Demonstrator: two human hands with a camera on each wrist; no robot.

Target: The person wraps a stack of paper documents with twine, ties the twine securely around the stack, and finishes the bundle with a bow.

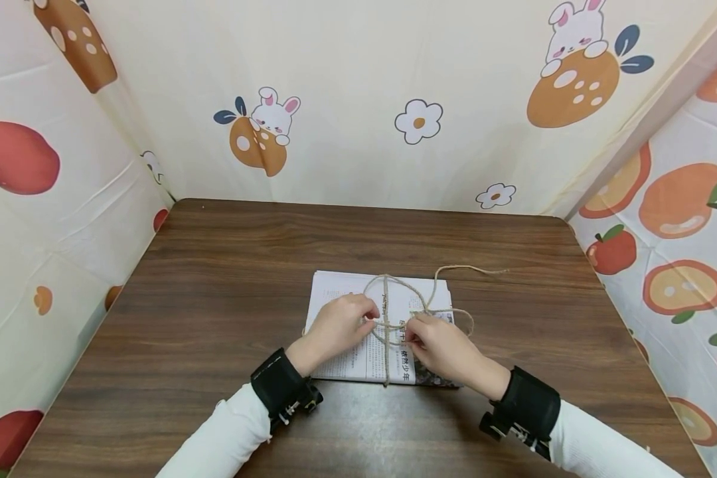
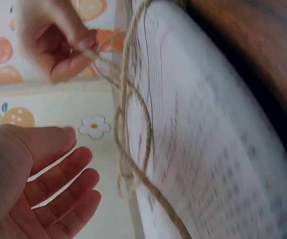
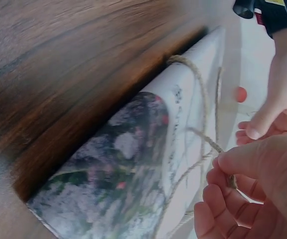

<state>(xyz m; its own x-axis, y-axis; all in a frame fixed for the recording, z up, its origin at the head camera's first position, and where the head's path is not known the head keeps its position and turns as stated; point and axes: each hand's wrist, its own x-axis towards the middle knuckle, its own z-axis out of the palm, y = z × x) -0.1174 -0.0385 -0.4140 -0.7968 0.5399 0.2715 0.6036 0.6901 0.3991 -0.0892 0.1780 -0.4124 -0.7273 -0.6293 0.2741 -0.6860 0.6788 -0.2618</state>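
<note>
A folded newspaper stack (image 1: 339, 285) lies on the table, with brown twine (image 1: 386, 362) running over it lengthwise and crosswise. Loose loops and a free twine end spread past its far right side. My right hand (image 1: 445, 342) pinches a piece of twine between thumb and fingertips, seen close up in the right wrist view. My left hand (image 1: 342, 323) hovers over the left half of the papers, close to the twine crossing. In the left wrist view its fingers (image 2: 66, 181) are loosely bent, apart from the thumb, and hold nothing.
The dark wood-grain table (image 1: 227, 279) extends around the stack on all sides. Behind it hangs a cream curtain (image 1: 346, 133) with rabbit and flower prints; fruit-printed cloth (image 1: 687, 245) covers the sides. Black wrist straps (image 1: 528, 405) with small cameras sit on both wrists.
</note>
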